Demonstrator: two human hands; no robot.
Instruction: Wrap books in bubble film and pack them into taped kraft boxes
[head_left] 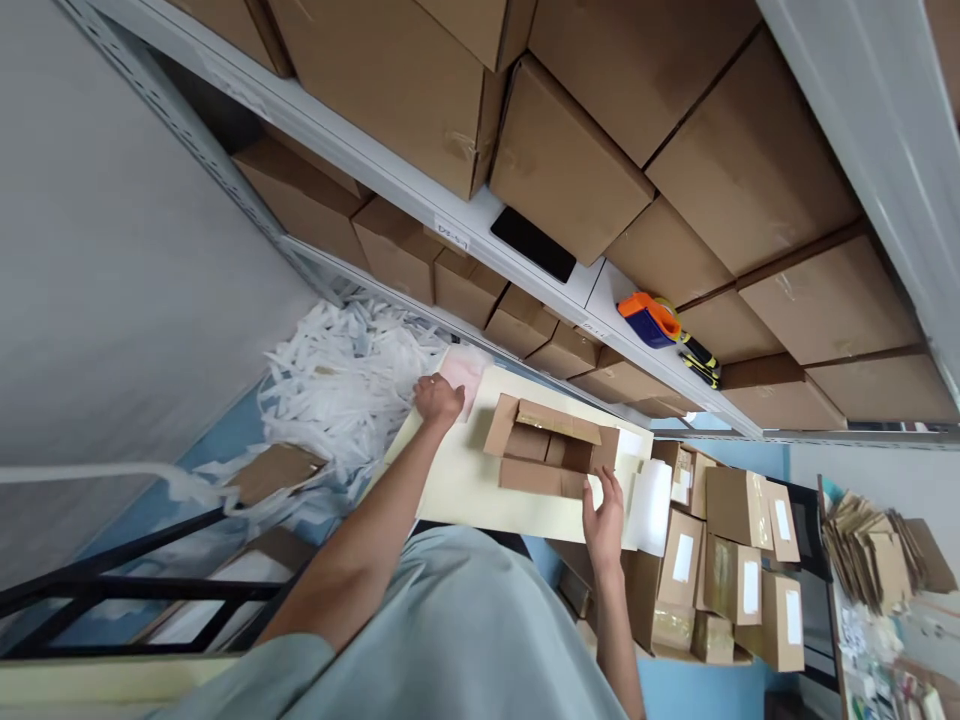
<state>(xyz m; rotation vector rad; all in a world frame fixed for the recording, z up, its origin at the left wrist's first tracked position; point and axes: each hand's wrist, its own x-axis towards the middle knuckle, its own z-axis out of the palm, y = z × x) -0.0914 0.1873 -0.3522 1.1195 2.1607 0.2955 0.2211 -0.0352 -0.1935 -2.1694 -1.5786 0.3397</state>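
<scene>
Below, a cream tabletop (pixel 465 482), blurred shelf label (pixel 452 236); my left hand (pixel 439 400) touches pink wrap (pixel 468 370), grip unclear; my right hand (pixel 604 512) spreads loosely, empty.

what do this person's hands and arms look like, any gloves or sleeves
The left hand and right hand are gloveless, and the forearms are bare. The left sleeve is short, plain and pale grey-green, matching the shirt. No right sleeve edge shows.
</scene>
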